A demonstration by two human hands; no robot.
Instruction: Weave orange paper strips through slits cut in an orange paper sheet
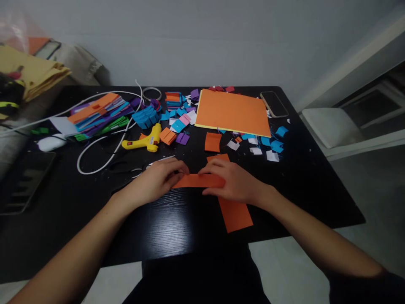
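Between my two hands a narrow orange paper strip [196, 180] lies level above the black table. My left hand [164, 175] pinches the strip's left end, fingers bent over it. The right end is in the closed fingers of my right hand [230, 179]. Under my right hand a longer orange paper piece [236, 213] lies slanted on the table, its top end showing beyond the fingers. A small folded orange piece [213, 142] lies just past my hands. Scissors [163, 159] lie beside my left hand, partly covered by it.
A yellow glue gun [145, 141] and a looping white cable [79, 158] are on the left, near stacks of coloured paper strips [101, 112]. Orange sheets [234, 109] lie at the back, with a phone [274, 104] to their right. Small paper scraps [255, 150] are scattered around.
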